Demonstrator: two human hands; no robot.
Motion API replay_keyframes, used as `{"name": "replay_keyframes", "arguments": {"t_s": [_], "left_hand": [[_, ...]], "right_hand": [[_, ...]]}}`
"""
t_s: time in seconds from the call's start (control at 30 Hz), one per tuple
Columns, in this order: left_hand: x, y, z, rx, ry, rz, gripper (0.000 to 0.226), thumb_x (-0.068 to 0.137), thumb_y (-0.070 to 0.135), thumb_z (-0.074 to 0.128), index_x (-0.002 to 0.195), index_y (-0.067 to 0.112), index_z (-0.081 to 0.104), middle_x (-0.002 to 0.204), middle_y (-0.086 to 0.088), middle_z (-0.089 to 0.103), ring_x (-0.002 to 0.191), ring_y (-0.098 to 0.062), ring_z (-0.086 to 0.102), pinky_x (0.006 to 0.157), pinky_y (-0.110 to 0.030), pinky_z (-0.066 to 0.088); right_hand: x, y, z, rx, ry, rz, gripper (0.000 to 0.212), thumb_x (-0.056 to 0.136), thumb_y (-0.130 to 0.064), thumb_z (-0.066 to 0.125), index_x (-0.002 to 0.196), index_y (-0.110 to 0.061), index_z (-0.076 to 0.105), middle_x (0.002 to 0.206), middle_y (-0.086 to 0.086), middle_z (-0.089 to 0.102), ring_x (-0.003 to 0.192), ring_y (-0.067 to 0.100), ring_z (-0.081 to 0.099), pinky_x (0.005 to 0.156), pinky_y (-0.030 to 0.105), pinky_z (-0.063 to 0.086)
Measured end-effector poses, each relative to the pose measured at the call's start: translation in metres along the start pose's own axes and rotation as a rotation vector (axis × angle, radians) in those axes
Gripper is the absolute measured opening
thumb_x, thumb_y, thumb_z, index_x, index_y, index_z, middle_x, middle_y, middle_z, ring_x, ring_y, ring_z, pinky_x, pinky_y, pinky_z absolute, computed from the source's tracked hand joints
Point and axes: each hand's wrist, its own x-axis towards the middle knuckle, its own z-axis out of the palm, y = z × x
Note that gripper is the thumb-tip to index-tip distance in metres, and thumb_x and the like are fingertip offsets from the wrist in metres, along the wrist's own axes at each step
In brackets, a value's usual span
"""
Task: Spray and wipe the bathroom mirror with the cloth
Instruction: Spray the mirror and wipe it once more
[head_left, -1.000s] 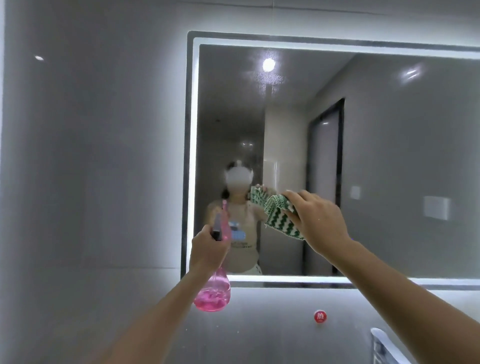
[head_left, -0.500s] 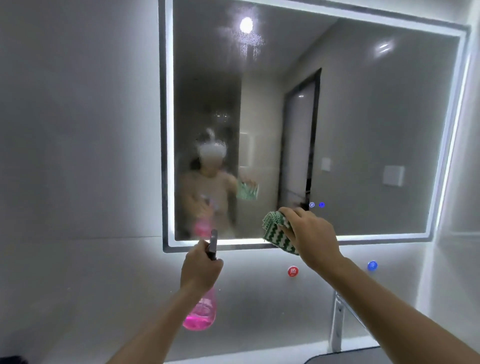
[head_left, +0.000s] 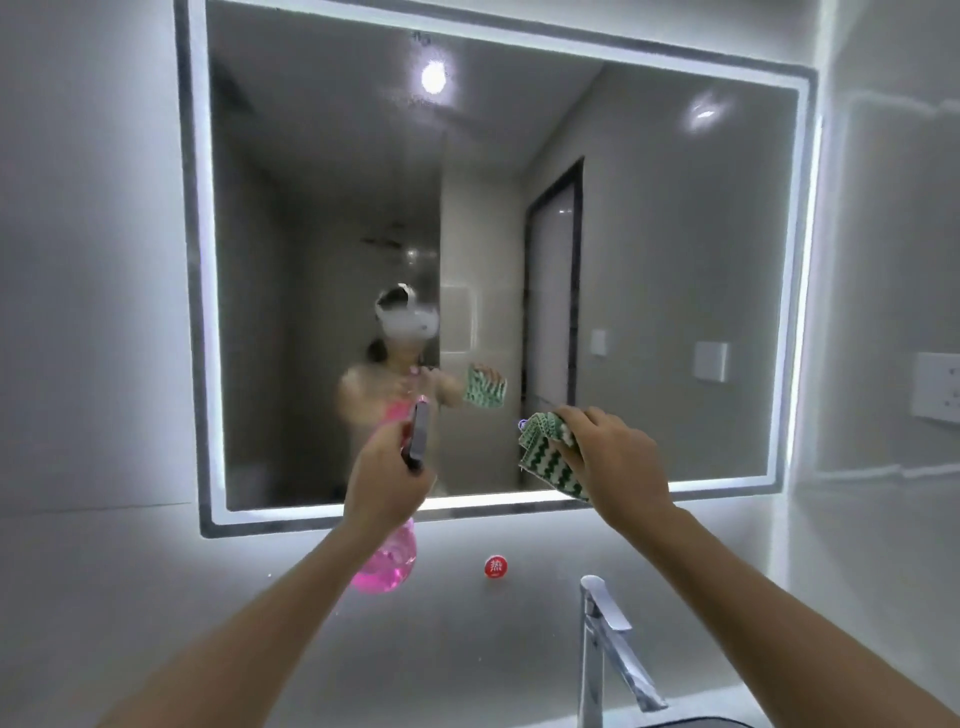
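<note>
So the right hand (head_left: 618, 462) comes off the mirror (head_left: 649, 270) glass: a second ago it has the green zigzag cloth (head_left: 545, 454) up against it, now cloth and hand sit lower, near the bottom lit edge. The left hand (head_left: 387, 480) with the pink spray bottle (head_left: 387, 564) sits further right. View pulls back too, so the faucet (head_left: 608, 649) shows up.

The wall (head_left: 104, 312) carries the mirror (head_left: 675, 260); a red sticker (head_left: 495, 566) sits at the mirror's six o'clock, a socket (head_left: 937, 387) at three.
</note>
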Motion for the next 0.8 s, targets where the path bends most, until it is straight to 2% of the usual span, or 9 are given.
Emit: {"name": "replay_keyframes", "arguments": {"t_s": [0.07,0.2,0.3,0.4,0.53,0.67,0.8], "left_hand": [[0.001,0.018,0.026,0.017,-0.005,-0.025,0.009,0.079,0.005,0.064,0.077,0.008,0.056,0.065,-0.003,0.056,0.056,-0.014,0.050,0.051,-0.015,0.036],[-0.013,0.054,0.078,0.030,0.016,-0.128,0.007,0.076,0.006,0.058,0.079,0.011,0.055,0.067,-0.002,0.054,0.060,-0.019,0.051,0.053,-0.026,0.040],[-0.021,0.074,0.110,0.036,0.050,-0.173,0.007,0.075,0.006,0.059,0.081,0.010,0.056,0.072,-0.003,0.056,0.065,-0.022,0.053,0.060,-0.032,0.045],[-0.026,0.084,0.131,0.043,0.065,-0.269,0.009,0.071,0.005,0.060,0.077,0.008,0.054,0.072,-0.006,0.057,0.064,-0.022,0.051,0.058,-0.029,0.042],[-0.043,0.092,0.150,0.096,0.000,-0.369,0.007,0.070,0.005,0.057,0.071,0.004,0.050,0.066,-0.008,0.055,0.059,-0.023,0.046,0.055,-0.033,0.040],[-0.056,0.097,0.158,0.055,-0.030,-0.389,0.010,0.068,0.003,0.057,0.069,0.007,0.048,0.065,-0.007,0.054,0.060,-0.021,0.045,0.057,-0.034,0.040],[-0.035,0.106,0.153,0.019,0.045,-0.301,0.008,0.067,-0.001,0.057,0.072,0.003,0.052,0.072,-0.014,0.059,0.062,-0.024,0.048,0.057,-0.031,0.039]], "right_hand": [[-0.005,0.035,0.002,0.017,-0.009,0.016,0.034,0.065,-0.017,0.085,0.096,-0.014,0.070,0.070,0.003,0.064,0.054,0.026,0.060,0.046,0.022,0.029],[-0.007,0.097,0.007,0.089,-0.093,0.008,0.028,0.080,-0.021,0.073,0.106,-0.014,0.068,0.081,0.006,0.066,0.067,0.031,0.063,0.051,0.029,0.041],[-0.002,0.131,0.014,0.113,-0.080,-0.028,0.027,0.073,-0.020,0.079,0.098,-0.015,0.070,0.074,0.005,0.065,0.060,0.029,0.062,0.046,0.028,0.041],[-0.003,0.149,0.019,0.125,-0.060,-0.074,0.031,0.064,-0.019,0.086,0.090,-0.015,0.070,0.065,0.002,0.062,0.050,0.025,0.058,0.039,0.026,0.039],[-0.018,0.164,0.025,0.167,-0.083,-0.079,0.029,0.068,-0.019,0.084,0.093,-0.015,0.069,0.067,0.002,0.063,0.051,0.025,0.059,0.042,0.024,0.036],[-0.023,0.176,0.026,0.164,-0.091,-0.067,0.027,0.071,-0.019,0.081,0.094,-0.015,0.070,0.068,0.002,0.063,0.053,0.025,0.059,0.042,0.024,0.035],[-0.011,0.181,0.022,0.191,-0.105,-0.047,0.029,0.070,-0.018,0.082,0.096,-0.014,0.070,0.069,0.002,0.063,0.052,0.024,0.059,0.041,0.024,0.035]]}}
